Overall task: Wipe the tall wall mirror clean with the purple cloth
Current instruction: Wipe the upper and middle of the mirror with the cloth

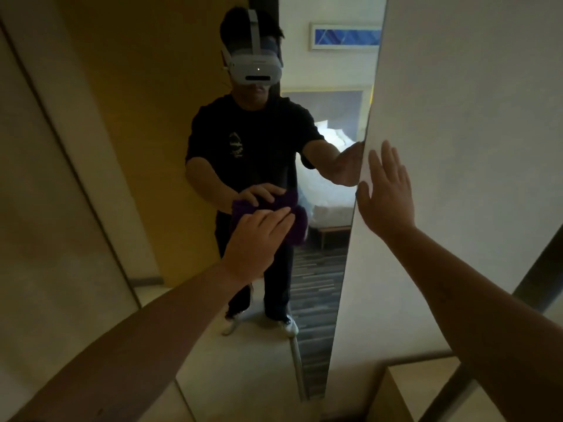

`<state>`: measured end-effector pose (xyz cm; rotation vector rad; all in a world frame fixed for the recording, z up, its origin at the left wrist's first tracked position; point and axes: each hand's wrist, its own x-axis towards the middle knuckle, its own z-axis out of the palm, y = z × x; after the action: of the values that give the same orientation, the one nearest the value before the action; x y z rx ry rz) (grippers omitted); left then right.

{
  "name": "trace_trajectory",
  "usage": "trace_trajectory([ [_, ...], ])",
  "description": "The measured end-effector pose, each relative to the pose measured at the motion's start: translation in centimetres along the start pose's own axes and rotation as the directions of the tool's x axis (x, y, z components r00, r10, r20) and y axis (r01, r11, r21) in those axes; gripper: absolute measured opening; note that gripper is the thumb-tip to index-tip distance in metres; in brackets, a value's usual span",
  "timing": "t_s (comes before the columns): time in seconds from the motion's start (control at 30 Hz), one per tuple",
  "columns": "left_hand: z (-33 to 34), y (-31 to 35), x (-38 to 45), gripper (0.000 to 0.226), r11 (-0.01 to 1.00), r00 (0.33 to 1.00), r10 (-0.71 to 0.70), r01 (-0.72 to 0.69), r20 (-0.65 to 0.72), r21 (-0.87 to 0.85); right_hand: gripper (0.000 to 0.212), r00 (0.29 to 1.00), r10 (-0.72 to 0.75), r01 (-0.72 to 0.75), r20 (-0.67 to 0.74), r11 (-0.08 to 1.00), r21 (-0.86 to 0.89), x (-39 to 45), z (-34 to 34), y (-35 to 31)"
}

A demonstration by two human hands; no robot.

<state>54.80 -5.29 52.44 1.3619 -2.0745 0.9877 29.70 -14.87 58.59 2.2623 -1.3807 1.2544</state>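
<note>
The tall wall mirror fills the middle of the head view, from the top edge down to the floor. My left hand presses the bunched purple cloth flat against the glass at about waist height. Most of the cloth is hidden under my palm. My right hand rests open, fingers spread, on the pale wall just right of the mirror's edge. The glass reflects a person in a dark shirt with a headset, with both arms out.
A pale wall panel borders the mirror on the right. A light panel with a dark seam stands on the left. A low pale ledge sits at the bottom right. The mirror reflects a bed and striped carpet.
</note>
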Motion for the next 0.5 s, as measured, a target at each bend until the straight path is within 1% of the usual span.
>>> trace_trajectory([
  [0.1, -2.2, -3.6, -5.3, 0.038, 0.998, 0.998, -0.055, 0.054, -0.043, -0.021, 0.067, 0.996, -0.032, 0.031, 0.088, 0.999, 0.011, -4.0, 1.7, -3.8],
  [0.23, -5.5, -7.3, -11.3, 0.038, 0.993, 0.994, -0.11, 0.109, -0.025, -0.038, 0.062, 0.977, -0.072, 0.075, 0.2, 0.997, -0.006, -8.1, 4.3, -9.7],
  [0.37, -8.1, -9.8, -14.5, 0.041, 0.983, 0.984, -0.174, 0.171, -0.034, -0.063, 0.062, 0.958, -0.123, 0.13, 0.26, 0.992, -0.007, -10.0, 6.4, -14.7],
  [0.5, -9.8, -11.8, -15.7, 0.04, 0.978, 0.975, -0.194, 0.184, -0.107, -0.094, 0.061, 0.939, -0.183, 0.195, 0.293, 0.981, -0.014, -10.3, 7.5, -17.9],
])
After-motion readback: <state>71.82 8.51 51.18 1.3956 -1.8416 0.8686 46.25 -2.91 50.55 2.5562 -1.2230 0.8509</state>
